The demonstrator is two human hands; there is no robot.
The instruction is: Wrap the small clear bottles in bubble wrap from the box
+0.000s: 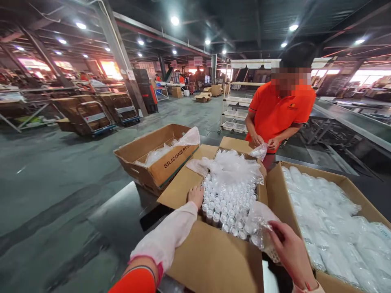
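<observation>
An open cardboard box (214,252) stands in front of me, packed with upright clear bottles (227,199) with pale silvery tops. My left hand (195,196) rests at its left inner edge, fingers stretched against the outermost bottles; the fingertips are partly hidden. Near the right front corner, my right hand (287,244) pinches a clear bubble wrap bag (262,221) between thumb and fingers. Whether a bottle is inside that bag I cannot tell. Loose bubble wrap bags (235,167) lie heaped over the bottles at the back of the box.
To the right, another carton (277,187) holds rows of bubble-wrapped items. A "SILICONE RUBBER" carton (165,167) with some wrap stands at left. Across the dark table (119,207), a co-worker in an orange shirt (279,116) handles a bubble wrap bag. Trolleys and a shelf rack stand behind.
</observation>
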